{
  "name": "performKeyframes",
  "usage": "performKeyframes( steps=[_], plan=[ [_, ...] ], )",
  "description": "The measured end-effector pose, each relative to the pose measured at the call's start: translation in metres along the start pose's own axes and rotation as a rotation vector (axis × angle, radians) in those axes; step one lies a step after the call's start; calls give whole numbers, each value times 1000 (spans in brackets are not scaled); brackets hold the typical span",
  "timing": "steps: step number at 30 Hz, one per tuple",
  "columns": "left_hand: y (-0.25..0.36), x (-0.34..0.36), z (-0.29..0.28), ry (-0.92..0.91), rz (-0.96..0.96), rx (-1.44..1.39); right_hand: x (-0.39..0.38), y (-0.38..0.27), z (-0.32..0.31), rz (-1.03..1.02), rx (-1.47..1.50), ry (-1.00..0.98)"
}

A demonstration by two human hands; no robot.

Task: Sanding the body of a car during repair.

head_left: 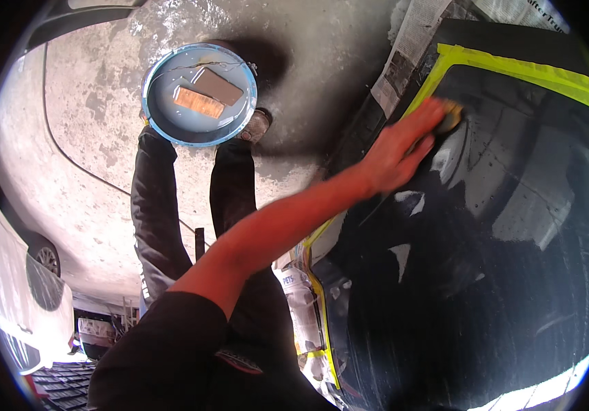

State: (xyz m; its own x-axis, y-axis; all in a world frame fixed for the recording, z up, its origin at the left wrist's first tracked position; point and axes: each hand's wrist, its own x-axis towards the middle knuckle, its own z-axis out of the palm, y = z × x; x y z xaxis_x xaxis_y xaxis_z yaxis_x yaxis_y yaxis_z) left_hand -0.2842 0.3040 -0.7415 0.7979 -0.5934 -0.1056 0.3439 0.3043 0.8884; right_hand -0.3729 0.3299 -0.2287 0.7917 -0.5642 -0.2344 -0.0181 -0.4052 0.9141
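Observation:
My left hand (404,154) reaches across to the right, with its fingers over a small sanding block (452,116). Only the block's yellowish, dark-edged end shows past the fingertips; the hand hides the rest. The block lies against a dark, wet car panel (445,322) with grey sanded patches and a few pale bare spots. Bright yellow-green masking tape (527,72) runs along the panel's upper and left edges. Slight motion blur softens the hand. My right hand is out of sight.
A blue-rimmed bucket (146,103) of cloudy water stands by my feet, holding an orange-brown block (198,102) and a brown block (219,86). Newspaper (411,48) covers the area beside the panel. A dark cable (78,164) crosses the concrete floor. A white car (27,274) stands at left.

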Motion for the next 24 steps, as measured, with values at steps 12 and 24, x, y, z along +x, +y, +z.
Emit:
performKeyframes(
  steps=[12, 24],
  plan=[
    [1, -24, 5, -12, -36, -55, 7, -2, -9, -27, -5, -20],
    [1, 53, -7, -71, 37, 39, 15, -2, -17, 9, -77, -13]
  ],
)
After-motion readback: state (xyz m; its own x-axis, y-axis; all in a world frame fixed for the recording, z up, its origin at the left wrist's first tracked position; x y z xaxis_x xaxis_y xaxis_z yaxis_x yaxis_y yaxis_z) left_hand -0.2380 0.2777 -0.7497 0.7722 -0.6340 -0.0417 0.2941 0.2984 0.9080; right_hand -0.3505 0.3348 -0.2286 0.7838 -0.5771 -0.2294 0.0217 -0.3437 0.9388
